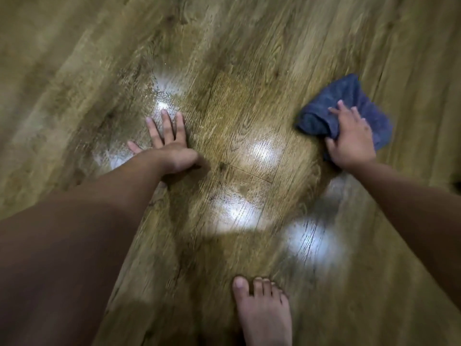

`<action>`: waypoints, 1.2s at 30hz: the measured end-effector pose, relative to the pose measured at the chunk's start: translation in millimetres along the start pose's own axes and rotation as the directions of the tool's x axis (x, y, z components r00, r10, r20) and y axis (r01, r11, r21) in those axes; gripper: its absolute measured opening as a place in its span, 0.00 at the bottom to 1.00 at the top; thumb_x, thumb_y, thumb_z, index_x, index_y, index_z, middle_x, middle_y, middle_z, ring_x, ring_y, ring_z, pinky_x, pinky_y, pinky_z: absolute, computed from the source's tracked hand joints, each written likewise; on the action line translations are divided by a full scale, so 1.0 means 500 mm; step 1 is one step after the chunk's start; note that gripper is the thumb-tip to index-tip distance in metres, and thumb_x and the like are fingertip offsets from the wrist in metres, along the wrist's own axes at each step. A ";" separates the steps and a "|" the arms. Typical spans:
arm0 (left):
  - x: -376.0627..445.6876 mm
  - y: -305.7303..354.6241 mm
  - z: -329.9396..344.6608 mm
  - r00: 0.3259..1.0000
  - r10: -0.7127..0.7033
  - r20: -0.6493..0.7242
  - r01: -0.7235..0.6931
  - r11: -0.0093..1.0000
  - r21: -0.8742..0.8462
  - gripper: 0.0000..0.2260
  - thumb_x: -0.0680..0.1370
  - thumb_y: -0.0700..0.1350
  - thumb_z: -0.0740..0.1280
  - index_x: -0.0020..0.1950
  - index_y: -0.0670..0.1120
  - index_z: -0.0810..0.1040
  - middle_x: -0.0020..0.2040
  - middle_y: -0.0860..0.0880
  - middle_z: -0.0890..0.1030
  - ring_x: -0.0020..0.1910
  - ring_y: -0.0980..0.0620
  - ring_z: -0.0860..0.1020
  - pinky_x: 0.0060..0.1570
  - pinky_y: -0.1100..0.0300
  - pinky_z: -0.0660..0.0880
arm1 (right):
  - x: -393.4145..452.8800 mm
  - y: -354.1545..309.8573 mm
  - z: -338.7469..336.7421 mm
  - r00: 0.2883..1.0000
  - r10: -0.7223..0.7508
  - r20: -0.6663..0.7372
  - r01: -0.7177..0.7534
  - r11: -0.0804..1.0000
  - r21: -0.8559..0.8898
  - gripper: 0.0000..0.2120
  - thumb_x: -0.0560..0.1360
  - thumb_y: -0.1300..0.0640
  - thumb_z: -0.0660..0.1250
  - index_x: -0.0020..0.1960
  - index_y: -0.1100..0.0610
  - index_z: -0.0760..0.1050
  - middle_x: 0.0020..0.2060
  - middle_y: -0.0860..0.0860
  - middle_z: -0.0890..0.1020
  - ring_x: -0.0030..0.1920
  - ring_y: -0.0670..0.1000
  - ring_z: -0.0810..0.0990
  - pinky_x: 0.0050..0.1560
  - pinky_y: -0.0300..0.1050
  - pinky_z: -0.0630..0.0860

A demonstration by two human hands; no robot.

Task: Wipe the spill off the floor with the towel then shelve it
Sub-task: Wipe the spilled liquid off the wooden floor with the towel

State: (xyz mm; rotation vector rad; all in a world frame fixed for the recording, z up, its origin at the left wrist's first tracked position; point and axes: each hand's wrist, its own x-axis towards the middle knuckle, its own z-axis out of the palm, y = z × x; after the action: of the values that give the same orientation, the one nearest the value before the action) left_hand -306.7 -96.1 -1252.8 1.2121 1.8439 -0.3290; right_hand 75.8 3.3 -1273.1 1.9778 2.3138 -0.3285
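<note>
Towel (349, 111): dark blue, bunched on wood-plank floor (74, 58) under right hand | right hand (350, 139): fingers curled, pressing and gripping the cloth | left hand (166, 143): flat on floor, fingers spread, holding nothing, well apart from right hand | wet sheen (162, 96): just beyond left fingertips | bare foot (264, 313): nearer the person than both hands

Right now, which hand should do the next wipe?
Right. The right hand already presses the towel on the floor. The left hand lies flat and empty by the wet patch, bracing.
</note>
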 end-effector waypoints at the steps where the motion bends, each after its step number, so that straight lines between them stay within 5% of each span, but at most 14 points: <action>1: 0.003 -0.002 0.003 1.000 0.006 -0.011 -0.007 1.000 -0.006 0.53 0.73 0.63 0.67 0.76 0.59 0.24 0.73 0.53 0.18 0.72 0.43 0.20 0.64 0.22 0.31 | 0.018 -0.004 -0.005 0.998 0.057 -0.004 -0.056 0.998 0.026 0.33 0.76 0.57 0.67 0.78 0.51 0.59 0.80 0.52 0.57 0.80 0.60 0.54 0.78 0.61 0.52; 7: 0.009 0.008 0.012 0.997 -0.022 -0.073 0.023 1.000 0.021 0.42 0.78 0.64 0.56 0.77 0.58 0.25 0.74 0.51 0.20 0.73 0.42 0.21 0.64 0.22 0.31 | -0.001 -0.124 0.033 0.968 0.224 -0.114 -0.210 0.970 0.119 0.31 0.77 0.56 0.64 0.78 0.52 0.60 0.81 0.49 0.55 0.81 0.58 0.50 0.79 0.63 0.46; 10: 0.009 0.028 0.021 0.992 -0.074 -0.101 0.074 0.997 0.000 0.41 0.79 0.64 0.54 0.76 0.56 0.24 0.73 0.51 0.19 0.73 0.42 0.21 0.65 0.22 0.32 | -0.071 -0.200 0.049 0.990 0.088 -0.110 -0.080 0.994 0.069 0.32 0.75 0.56 0.65 0.77 0.52 0.61 0.81 0.50 0.56 0.80 0.59 0.51 0.79 0.62 0.47; 14: 0.009 0.093 0.033 0.973 -0.145 -0.177 0.120 0.982 -0.147 0.39 0.79 0.52 0.56 0.81 0.51 0.32 0.77 0.46 0.24 0.75 0.38 0.24 0.68 0.24 0.34 | -0.220 -0.270 0.080 0.973 -0.228 -0.026 0.228 0.973 0.018 0.37 0.70 0.54 0.66 0.78 0.51 0.63 0.81 0.49 0.56 0.81 0.59 0.51 0.78 0.63 0.49; 16: 0.008 0.136 0.047 0.956 -0.054 -0.287 0.003 0.985 -0.175 0.34 0.80 0.51 0.57 0.83 0.51 0.46 0.82 0.48 0.33 0.79 0.42 0.30 0.70 0.26 0.33 | -0.302 -0.269 0.102 0.918 -0.397 0.018 0.397 0.917 -0.038 0.39 0.67 0.51 0.69 0.77 0.51 0.65 0.80 0.50 0.58 0.80 0.60 0.54 0.77 0.63 0.52; 18: 0.003 0.183 0.072 0.900 0.190 -0.393 -0.252 0.961 -0.112 0.26 0.82 0.52 0.58 0.80 0.53 0.59 0.84 0.51 0.44 0.81 0.48 0.37 0.73 0.33 0.33 | -0.360 -0.233 0.118 0.833 -0.548 0.084 0.554 0.823 -0.123 0.40 0.66 0.49 0.71 0.77 0.51 0.65 0.80 0.51 0.59 0.80 0.61 0.55 0.76 0.63 0.53; 21: -0.014 0.260 0.115 0.782 0.503 -0.368 -0.573 0.812 -0.109 0.21 0.85 0.54 0.55 0.78 0.54 0.66 0.83 0.53 0.54 0.82 0.53 0.44 0.77 0.45 0.37 | -0.380 -0.130 0.114 0.699 -0.702 0.134 0.714 0.677 -0.180 0.38 0.68 0.47 0.65 0.78 0.51 0.64 0.80 0.51 0.58 0.80 0.62 0.54 0.77 0.63 0.54; 23: -0.013 0.298 0.138 0.766 0.544 -0.343 -0.620 0.767 -0.167 0.21 0.86 0.56 0.53 0.78 0.54 0.66 0.82 0.54 0.57 0.82 0.55 0.47 0.77 0.47 0.38 | -0.370 -0.059 0.104 0.671 -0.722 0.168 0.741 0.645 -0.188 0.39 0.68 0.46 0.64 0.78 0.51 0.63 0.81 0.51 0.58 0.80 0.61 0.52 0.77 0.63 0.54; 26: 0.009 0.303 0.156 0.856 0.461 -0.235 -0.500 0.853 -0.148 0.26 0.84 0.62 0.46 0.81 0.56 0.58 0.83 0.55 0.49 0.81 0.56 0.40 0.77 0.47 0.33 | -0.349 0.025 0.090 0.761 -0.637 0.119 0.648 0.748 -0.143 0.40 0.67 0.47 0.68 0.78 0.51 0.63 0.80 0.50 0.59 0.80 0.59 0.53 0.77 0.62 0.55; 31: 0.018 0.276 0.180 0.867 0.497 -0.021 -0.459 0.816 0.351 0.29 0.84 0.61 0.42 0.79 0.57 0.29 0.76 0.51 0.22 0.73 0.48 0.21 0.71 0.44 0.23 | -0.265 0.131 0.048 0.962 -0.272 -0.004 0.272 0.961 0.044 0.34 0.69 0.50 0.61 0.75 0.53 0.67 0.79 0.51 0.62 0.80 0.59 0.56 0.76 0.64 0.56; 36: 0.011 0.290 0.185 0.886 0.459 -0.060 -0.391 0.811 0.436 0.30 0.85 0.59 0.43 0.77 0.54 0.24 0.74 0.47 0.21 0.73 0.44 0.22 0.70 0.41 0.24 | -0.125 0.158 0.011 0.974 0.214 -0.078 -0.196 0.963 0.185 0.33 0.73 0.58 0.65 0.77 0.50 0.63 0.80 0.48 0.59 0.80 0.59 0.53 0.78 0.61 0.51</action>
State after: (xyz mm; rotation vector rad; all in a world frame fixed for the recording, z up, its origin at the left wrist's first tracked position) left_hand -136.9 -79.8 -1277.1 1.9606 1.6121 -0.3850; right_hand 163.1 -46.8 -1274.9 2.3447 2.1738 -0.4443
